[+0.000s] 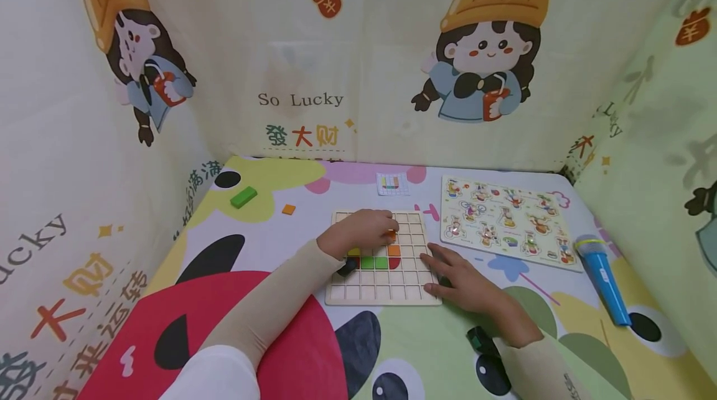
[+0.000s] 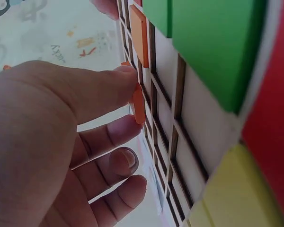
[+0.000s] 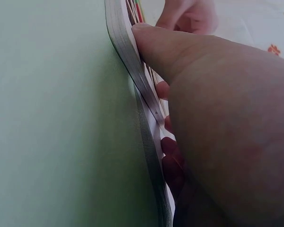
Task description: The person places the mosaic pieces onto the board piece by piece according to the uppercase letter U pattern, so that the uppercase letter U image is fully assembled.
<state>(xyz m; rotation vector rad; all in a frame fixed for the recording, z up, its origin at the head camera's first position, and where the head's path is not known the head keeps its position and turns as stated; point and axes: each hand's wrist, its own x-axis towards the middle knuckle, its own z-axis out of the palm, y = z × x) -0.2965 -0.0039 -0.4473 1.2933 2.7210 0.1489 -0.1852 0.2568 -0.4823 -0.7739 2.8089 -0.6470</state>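
Observation:
A wooden grid board lies in the middle of the table. Over its upper part, my left hand pinches an orange square tile between thumb and index finger, close against the grid. Below that hand, another orange tile sits in a cell, above a red piece with a rounded corner. Green tiles fill cells to the left of the red one, and a yellow tile shows partly under the left wrist. Spread fingers of my right hand rest on the board's right edge.
Beyond the board lies a small pattern card. Far left are a green block and a loose orange tile. A picture puzzle board and a blue toy microphone lie on the right. Printed cloth walls enclose the table.

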